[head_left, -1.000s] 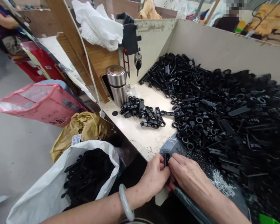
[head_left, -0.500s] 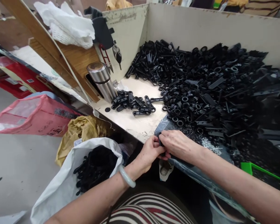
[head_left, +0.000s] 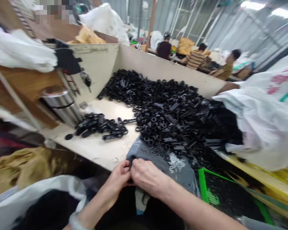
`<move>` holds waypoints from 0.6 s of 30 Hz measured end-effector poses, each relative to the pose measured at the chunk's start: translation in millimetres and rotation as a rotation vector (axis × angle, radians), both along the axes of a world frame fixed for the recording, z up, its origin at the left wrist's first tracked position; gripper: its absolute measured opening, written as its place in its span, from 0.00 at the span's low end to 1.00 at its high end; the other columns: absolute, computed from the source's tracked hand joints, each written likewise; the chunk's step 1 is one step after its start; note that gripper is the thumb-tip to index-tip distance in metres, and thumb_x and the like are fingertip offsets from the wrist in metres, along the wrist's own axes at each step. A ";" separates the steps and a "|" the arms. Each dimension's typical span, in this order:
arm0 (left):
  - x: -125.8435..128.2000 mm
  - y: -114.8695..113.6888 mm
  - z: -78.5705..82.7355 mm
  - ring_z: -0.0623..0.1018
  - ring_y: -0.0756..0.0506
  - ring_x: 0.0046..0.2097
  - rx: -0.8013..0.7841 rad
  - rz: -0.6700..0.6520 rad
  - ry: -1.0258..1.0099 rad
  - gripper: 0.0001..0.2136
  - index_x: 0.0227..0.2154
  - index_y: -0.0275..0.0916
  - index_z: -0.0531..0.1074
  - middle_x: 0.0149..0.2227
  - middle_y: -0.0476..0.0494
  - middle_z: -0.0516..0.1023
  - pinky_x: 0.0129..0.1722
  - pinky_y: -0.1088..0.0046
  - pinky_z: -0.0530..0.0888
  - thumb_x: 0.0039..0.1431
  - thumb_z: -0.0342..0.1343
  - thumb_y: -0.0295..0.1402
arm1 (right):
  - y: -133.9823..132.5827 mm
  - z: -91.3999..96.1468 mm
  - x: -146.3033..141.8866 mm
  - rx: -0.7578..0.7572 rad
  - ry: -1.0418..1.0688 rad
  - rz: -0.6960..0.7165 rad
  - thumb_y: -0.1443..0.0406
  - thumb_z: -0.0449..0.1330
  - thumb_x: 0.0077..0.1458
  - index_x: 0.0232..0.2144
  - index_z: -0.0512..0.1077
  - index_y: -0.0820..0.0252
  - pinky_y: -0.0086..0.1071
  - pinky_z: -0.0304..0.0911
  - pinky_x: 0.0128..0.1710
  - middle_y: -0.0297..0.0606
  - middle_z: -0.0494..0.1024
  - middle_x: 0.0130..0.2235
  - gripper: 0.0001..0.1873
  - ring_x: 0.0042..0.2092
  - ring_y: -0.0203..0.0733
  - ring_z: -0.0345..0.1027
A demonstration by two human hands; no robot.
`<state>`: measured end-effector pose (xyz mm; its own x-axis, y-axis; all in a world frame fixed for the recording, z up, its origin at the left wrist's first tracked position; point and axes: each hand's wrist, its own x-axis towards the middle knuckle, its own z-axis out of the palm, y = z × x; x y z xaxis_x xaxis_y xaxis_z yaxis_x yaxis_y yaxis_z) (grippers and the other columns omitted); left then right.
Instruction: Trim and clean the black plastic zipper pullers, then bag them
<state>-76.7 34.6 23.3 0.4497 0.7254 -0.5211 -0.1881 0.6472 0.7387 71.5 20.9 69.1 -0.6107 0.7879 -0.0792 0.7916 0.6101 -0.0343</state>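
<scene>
Pinching a black part (head_left: 132, 158), largely hidden, between curled left hand (head_left: 121, 174) and right hand (head_left: 145, 175) at the near edge of the bench (head_left: 93, 147); liable, through a loose grip, to drop it below, or, with a brush of right forearm (head_left: 189, 198), to scatter silver pins (head_left: 176, 163). Hemmed in by piled black pieces (head_left: 163, 111), green-rimmed tray (head_left: 202, 185) and white sack (head_left: 73, 187).

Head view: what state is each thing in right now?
Black piece, held, mostly covered
Left hand, fingers closed on it
Right hand, fingers curled against it, tips partly hidden
Flask, standing, lid on
White sack, open, dark contents
Key, hanging
Large black heap, loose
Smaller black pile, loose
White bits, loosely heaped
Green-rimmed tray, dark contents inside
</scene>
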 end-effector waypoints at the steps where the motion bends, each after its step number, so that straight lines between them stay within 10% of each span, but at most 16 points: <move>1: -0.1 1.2 -1.5 0.79 0.49 0.31 -0.007 0.010 0.003 0.19 0.37 0.41 0.67 0.28 0.53 0.77 0.31 0.75 0.75 0.47 0.71 0.37 | 0.7 0.2 0.2 0.006 0.016 -0.023 0.71 0.63 0.60 0.38 0.75 0.68 0.35 0.67 0.28 0.44 0.77 0.36 0.03 0.37 0.47 0.72; 6: -3.7 8.7 -8.4 0.77 0.48 0.28 -0.052 -0.087 -0.102 0.24 0.42 0.40 0.71 0.29 0.49 0.79 0.30 0.73 0.74 0.46 0.74 0.39 | -1.8 3.5 30.9 0.031 0.233 -0.192 0.63 0.62 0.65 0.43 0.74 0.56 0.25 0.70 0.39 0.32 0.79 0.39 0.06 0.39 0.36 0.75; 9: -5.7 11.4 -5.8 0.77 0.48 0.27 -0.047 -0.095 -0.081 0.25 0.43 0.39 0.72 0.30 0.48 0.79 0.27 0.74 0.72 0.45 0.74 0.44 | -12.4 5.1 80.7 0.154 0.388 -0.542 0.65 0.54 0.69 0.52 0.73 0.51 0.22 0.68 0.47 0.32 0.80 0.47 0.13 0.47 0.32 0.76; 14: 9.8 21.7 9.0 0.73 0.51 0.19 0.136 -0.142 0.016 0.21 0.40 0.40 0.70 0.23 0.53 0.76 0.24 0.76 0.65 0.54 0.68 0.49 | -22.5 -0.1 182.1 0.373 0.362 -1.197 0.61 0.45 0.70 0.53 0.73 0.65 0.40 0.69 0.47 0.50 0.81 0.48 0.22 0.46 0.48 0.78; 18: 35.5 28.2 28.5 0.74 0.52 0.24 0.156 -0.130 0.065 0.20 0.47 0.41 0.68 0.27 0.53 0.78 0.28 0.77 0.66 0.59 0.66 0.46 | -7.7 -10.7 219.8 0.278 0.310 -1.436 0.54 0.56 0.61 0.50 0.77 0.62 0.39 0.67 0.37 0.43 0.84 0.35 0.23 0.38 0.53 0.79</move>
<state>-41.3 62.8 51.8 0.5134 0.7380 -0.4379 -0.0590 0.5394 0.8399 291.4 13.2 58.5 0.7134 0.6835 0.1547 0.6900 -0.6464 -0.3257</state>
